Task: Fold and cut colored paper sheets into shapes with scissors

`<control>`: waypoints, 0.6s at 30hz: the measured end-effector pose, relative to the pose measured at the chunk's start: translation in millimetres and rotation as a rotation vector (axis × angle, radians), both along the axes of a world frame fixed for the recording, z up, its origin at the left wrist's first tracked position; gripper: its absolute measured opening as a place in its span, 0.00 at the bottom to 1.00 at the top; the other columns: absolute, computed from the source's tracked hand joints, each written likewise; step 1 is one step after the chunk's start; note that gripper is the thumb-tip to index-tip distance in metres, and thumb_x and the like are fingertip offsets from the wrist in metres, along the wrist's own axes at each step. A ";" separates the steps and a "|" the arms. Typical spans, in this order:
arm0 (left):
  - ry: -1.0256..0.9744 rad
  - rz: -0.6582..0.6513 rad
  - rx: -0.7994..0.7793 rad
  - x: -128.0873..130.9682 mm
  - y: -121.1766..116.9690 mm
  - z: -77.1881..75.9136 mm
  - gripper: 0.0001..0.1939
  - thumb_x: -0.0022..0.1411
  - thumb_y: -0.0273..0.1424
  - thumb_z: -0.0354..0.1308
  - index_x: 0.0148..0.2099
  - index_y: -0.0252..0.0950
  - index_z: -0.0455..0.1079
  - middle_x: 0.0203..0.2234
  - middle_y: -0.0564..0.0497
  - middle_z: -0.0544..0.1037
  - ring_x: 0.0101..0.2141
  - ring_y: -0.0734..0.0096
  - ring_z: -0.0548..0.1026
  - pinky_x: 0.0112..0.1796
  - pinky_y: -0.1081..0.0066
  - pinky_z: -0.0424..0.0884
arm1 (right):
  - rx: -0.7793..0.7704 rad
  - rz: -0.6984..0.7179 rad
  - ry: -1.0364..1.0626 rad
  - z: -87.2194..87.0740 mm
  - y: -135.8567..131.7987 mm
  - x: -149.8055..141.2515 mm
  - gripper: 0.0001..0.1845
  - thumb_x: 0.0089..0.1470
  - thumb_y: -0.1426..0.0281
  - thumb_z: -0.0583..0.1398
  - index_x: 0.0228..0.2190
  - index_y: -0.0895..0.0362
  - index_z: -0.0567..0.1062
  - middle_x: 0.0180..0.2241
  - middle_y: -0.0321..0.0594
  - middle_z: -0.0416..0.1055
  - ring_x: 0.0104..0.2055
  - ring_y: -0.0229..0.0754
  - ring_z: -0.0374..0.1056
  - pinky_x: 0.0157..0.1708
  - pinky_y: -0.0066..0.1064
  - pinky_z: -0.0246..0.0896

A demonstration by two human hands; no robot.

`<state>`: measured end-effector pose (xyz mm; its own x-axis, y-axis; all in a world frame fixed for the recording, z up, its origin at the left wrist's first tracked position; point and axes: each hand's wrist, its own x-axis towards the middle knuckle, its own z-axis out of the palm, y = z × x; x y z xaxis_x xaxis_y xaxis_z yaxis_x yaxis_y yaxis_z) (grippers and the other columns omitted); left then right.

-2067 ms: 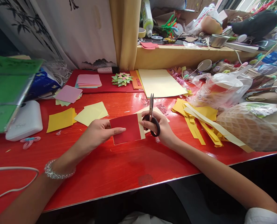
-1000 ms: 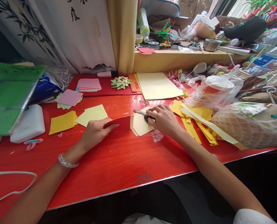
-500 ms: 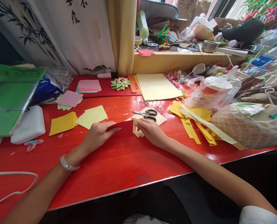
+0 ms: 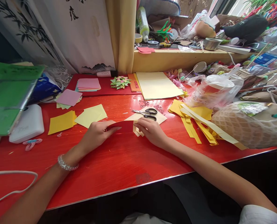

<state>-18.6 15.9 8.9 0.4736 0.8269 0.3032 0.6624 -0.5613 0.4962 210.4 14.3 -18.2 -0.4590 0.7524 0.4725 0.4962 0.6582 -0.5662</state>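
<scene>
A dark red paper square (image 4: 124, 126) with a cream underside lies low over the red table (image 4: 110, 168). My left hand (image 4: 96, 133) grips its left side, thumb on top. At its right edge my right hand (image 4: 150, 132) pinches the cream strip. Black-handled scissors (image 4: 147, 114) lie just beyond on a cream sheet, free of both hands.
Yellow squares (image 4: 61, 122) and pink squares (image 4: 69, 97) lie at the left, near a white box (image 4: 27, 123) and a green folder (image 4: 6, 99). Yellow strips (image 4: 199, 123), a plastic bag (image 4: 216, 88) and a netted bundle (image 4: 250, 126) crowd the right. A big cream sheet (image 4: 157, 85) lies behind.
My right hand has laid the scissors down on the cream sheet and come back to the red paper's right edge. The paper has dropped from upright to nearly flat.
</scene>
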 end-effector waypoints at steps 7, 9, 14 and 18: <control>-0.047 0.032 -0.089 -1.2 1.0 -0.1 0.14 0.58 0.41 0.54 0.28 0.36 0.72 0.16 0.57 0.69 0.19 0.78 0.64 0.22 0.76 0.59 | -0.105 -0.002 0.033 3.3 -0.9 -2.0 0.16 0.60 0.67 0.50 0.22 0.57 0.64 0.24 0.36 0.62 0.27 0.35 0.57 0.28 0.27 0.53; -0.097 0.105 -0.177 0.7 -0.5 2.2 0.16 0.54 0.43 0.56 0.23 0.36 0.69 0.13 0.58 0.65 0.17 0.79 0.60 0.19 0.76 0.57 | -0.230 0.006 0.114 7.1 -3.2 -3.0 0.16 0.59 0.66 0.50 0.21 0.57 0.63 0.21 0.34 0.60 0.24 0.34 0.57 0.27 0.26 0.53; -0.225 0.254 -0.475 4.8 -2.9 9.1 0.25 0.48 0.44 0.61 0.13 0.36 0.55 0.08 0.58 0.57 0.13 0.81 0.55 0.15 0.75 0.53 | -0.419 0.018 0.210 15.4 -0.9 0.6 0.18 0.59 0.61 0.49 0.24 0.57 0.66 0.19 0.33 0.61 0.21 0.34 0.59 0.24 0.26 0.55; -0.332 0.246 -0.550 0.7 3.0 9.8 0.24 0.50 0.42 0.61 0.13 0.35 0.57 0.07 0.57 0.60 0.12 0.81 0.57 0.16 0.75 0.56 | -0.025 -0.194 -0.059 15.4 19.3 23.7 0.11 0.58 0.67 0.52 0.38 0.57 0.72 0.40 0.44 0.70 0.43 0.43 0.64 0.42 0.36 0.59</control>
